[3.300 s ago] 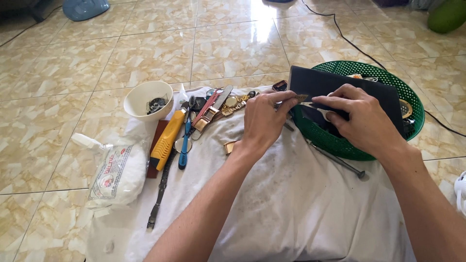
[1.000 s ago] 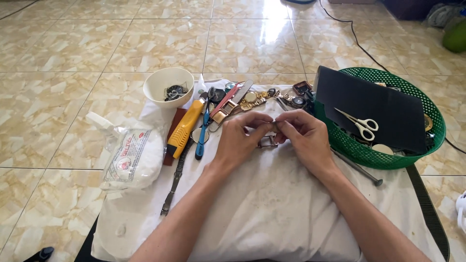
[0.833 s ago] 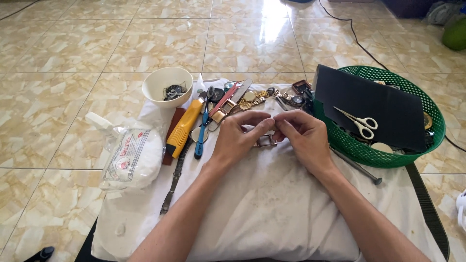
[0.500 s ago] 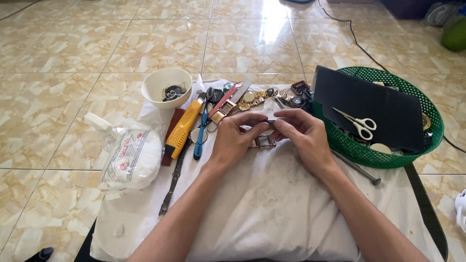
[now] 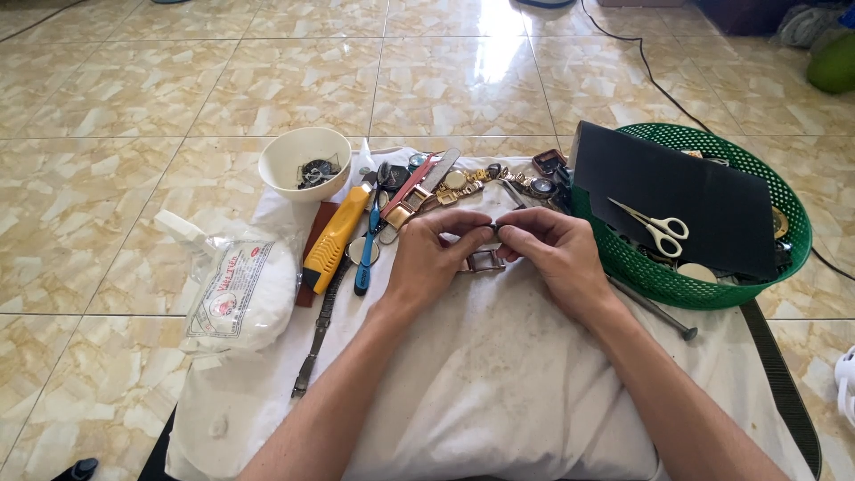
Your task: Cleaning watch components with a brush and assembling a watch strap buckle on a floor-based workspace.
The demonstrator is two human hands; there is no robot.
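My left hand [image 5: 434,254] and my right hand [image 5: 552,252] meet over a white cloth [image 5: 499,374]. Between their fingertips they pinch a small metal watch part [image 5: 482,259], a silvery clasp-like piece that hangs just above the cloth. Both hands grip it, thumbs and forefingers closed on its top. Just beyond the hands lies a row of watches and metal bands [image 5: 481,178].
A white bowl [image 5: 305,163] with dark parts stands at the back left. Beside it lie a yellow-handled tool [image 5: 334,239], a blue-handled tool [image 5: 366,263] and a watch strap [image 5: 316,330]. A plastic bag [image 5: 239,285] lies left. A green basket [image 5: 712,276] holds a black sheet and scissors [image 5: 655,227].
Earlier my right hand reached over the black sheet in the basket. Both hands then came together over the cloth, and they have held the small metal part there with little movement since.
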